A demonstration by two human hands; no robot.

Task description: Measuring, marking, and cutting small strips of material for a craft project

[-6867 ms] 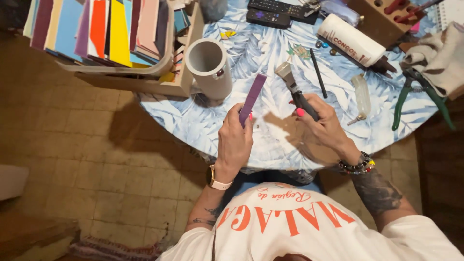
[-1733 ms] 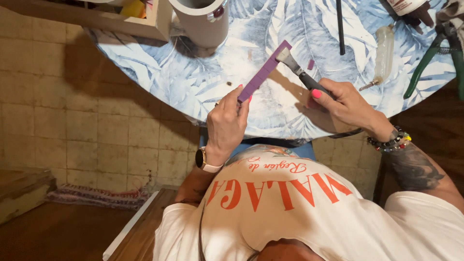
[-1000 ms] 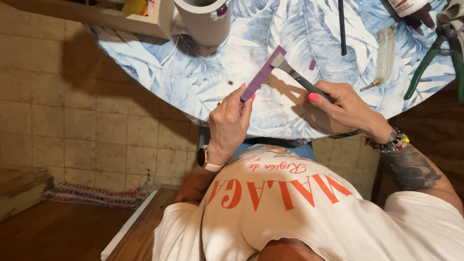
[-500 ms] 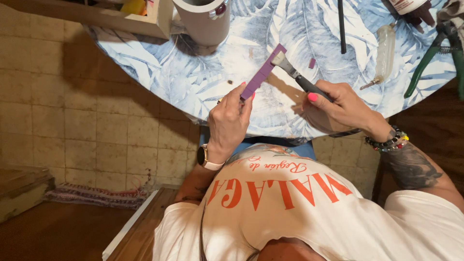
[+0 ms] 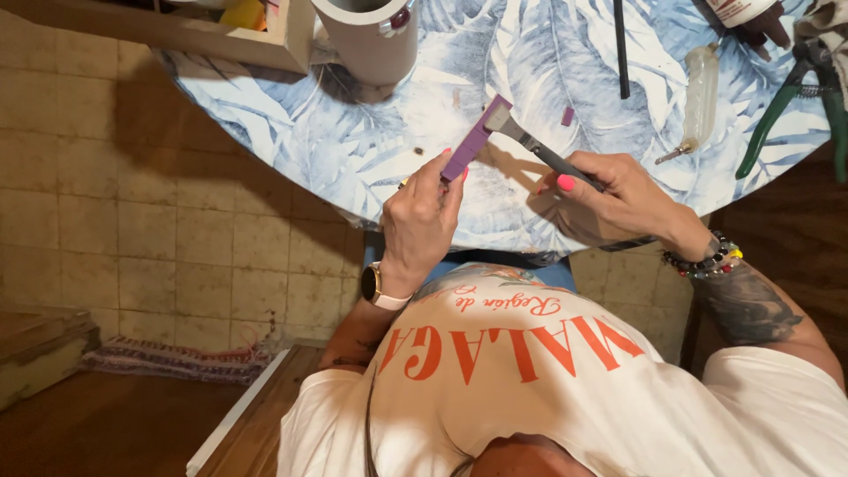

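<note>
Purple strip: You held the flat purple strip (image 5: 471, 144) over the near edge of the round table, its long axis slanting up and to the right in the head view, its lower end buried in your left hand.
Left hand: Your left hand (image 5: 422, 221) was pinched shut on the strip's lower end; how much of the strip lay inside the grip could not be made out.
Brush: The flat brush (image 5: 533, 147) ran the other way, pale bristles up and to the left and touching the strip's upper end, dark handle sloping down to the right.
Right hand: Your right hand (image 5: 616, 190) was clamped on the handle, whose tail was hidden under the fingers. The two hands stood apart, joined only where brush met strip.
Table: The leaf-patterned blue and white table (image 5: 353, 141) was cut off at the top of the frame.
Cylinder: A pale grey cylinder (image 5: 369, 40) stood behind your left hand, its top cropped.
Bottle: A small clear bottle with a thin nozzle (image 5: 698, 97) lay right of the brush, nozzle pointing down and left.
Pliers: Green-handled pliers (image 5: 786, 102) lay at the far right, partly out of frame.
Label: A white-labelled roll (image 5: 738, 11) showed only its lower edge at the top right.
</note>
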